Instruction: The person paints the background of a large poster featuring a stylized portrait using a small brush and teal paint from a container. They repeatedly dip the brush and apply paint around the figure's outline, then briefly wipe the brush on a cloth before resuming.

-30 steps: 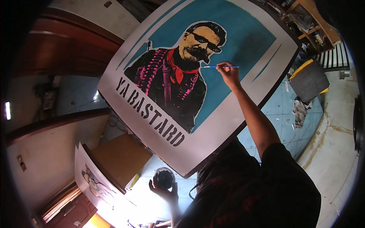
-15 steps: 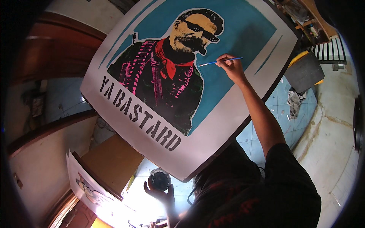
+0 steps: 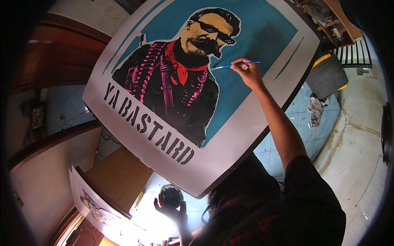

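A large white poster (image 3: 217, 168) bears a portrait of a moustached figure in dark pixel-style glasses, red neckerchief and pink-marked dark clothing, on teal, with black stencilled lettering below. Pinched in my right hand (image 3: 248, 71) is a thin blue paintbrush (image 3: 223, 66), its tip at the pale outline beside the neckerchief, touching or very near the surface. My left hand (image 3: 173, 211), below the poster's lower corner, cradles a round container (image 3: 171, 195) of dark paint from underneath.
A second white poster (image 3: 86, 194) leans by a brown board (image 3: 111, 168) at lower left. At right are wooden shelving (image 3: 342, 26), a dark square board (image 3: 326, 80) over yellow, and a crumpled grey cloth (image 3: 316, 110) on blue tiles (image 3: 281, 156). A dark red door (image 3: 65, 53) stands at left.
The view has shifted, so the poster appears further left. The brush tip has moved slightly left along the figure's edge. Both hands keep their holds.
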Tool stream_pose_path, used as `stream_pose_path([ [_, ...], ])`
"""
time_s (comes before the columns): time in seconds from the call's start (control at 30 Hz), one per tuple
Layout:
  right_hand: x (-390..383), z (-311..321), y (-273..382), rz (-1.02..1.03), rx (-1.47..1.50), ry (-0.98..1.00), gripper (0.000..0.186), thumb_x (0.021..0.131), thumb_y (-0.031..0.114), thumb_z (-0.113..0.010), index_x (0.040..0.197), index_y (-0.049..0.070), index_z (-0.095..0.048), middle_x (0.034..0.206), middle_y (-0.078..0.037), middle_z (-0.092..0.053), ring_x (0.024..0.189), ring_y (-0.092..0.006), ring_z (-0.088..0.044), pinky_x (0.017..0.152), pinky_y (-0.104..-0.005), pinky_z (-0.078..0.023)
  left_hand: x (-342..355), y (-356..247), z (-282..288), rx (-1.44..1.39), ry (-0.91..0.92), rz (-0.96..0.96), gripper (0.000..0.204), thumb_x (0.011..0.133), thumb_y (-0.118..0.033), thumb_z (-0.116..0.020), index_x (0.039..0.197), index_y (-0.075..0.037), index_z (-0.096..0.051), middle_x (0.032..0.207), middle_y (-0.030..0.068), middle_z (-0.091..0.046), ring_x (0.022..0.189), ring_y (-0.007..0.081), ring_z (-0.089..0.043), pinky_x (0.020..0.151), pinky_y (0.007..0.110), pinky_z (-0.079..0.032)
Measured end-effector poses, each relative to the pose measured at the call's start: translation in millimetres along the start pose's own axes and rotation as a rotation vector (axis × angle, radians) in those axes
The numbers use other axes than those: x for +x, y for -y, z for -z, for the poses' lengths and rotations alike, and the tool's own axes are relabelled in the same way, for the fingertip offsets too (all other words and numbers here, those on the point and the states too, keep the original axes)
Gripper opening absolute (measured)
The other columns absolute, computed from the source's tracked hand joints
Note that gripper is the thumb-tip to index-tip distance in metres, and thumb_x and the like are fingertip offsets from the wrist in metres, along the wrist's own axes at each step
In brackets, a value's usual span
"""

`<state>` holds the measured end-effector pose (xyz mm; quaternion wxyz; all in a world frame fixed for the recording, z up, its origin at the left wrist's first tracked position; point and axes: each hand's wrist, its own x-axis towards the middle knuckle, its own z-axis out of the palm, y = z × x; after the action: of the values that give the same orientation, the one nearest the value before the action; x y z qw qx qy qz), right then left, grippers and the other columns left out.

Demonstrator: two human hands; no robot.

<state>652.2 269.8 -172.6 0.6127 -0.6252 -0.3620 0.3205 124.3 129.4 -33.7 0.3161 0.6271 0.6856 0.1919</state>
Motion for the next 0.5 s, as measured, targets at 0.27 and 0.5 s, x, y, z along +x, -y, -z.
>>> stream_pose_path([
  [0.27, 0, -5, 8, -0.026, -0.028, -0.041, 0.009, 0.091, 0.004, -0.065, 0.098, -0.001, -0.064, 0.085, -0.006, -0.068, 0.079, -0.0073, -0.062, 0.070, -0.0209, -0.049, 0, -1, -1, 0.005, -0.012, -0.063, 0.100, 0.063, -0.005, -0.065, 0.148, -0.007, -0.011, 0.140, 0.0187, -0.042, 0.128, 0.0343, -0.044, 0.108, 0.049, -0.039],
  [0.5, 1, -8, 4, 0.004, -0.050, -0.077, 0.011, 0.091, 0.006, -0.067, 0.099, -0.002, -0.064, 0.084, -0.005, -0.068, 0.078, -0.0070, -0.062, 0.069, -0.0201, -0.049, 1, 0, -1, 0.015, -0.017, -0.069, 0.100, 0.063, -0.005, -0.065, 0.147, -0.006, -0.012, 0.138, 0.0193, -0.042, 0.128, 0.0348, -0.044, 0.108, 0.049, -0.039],
])
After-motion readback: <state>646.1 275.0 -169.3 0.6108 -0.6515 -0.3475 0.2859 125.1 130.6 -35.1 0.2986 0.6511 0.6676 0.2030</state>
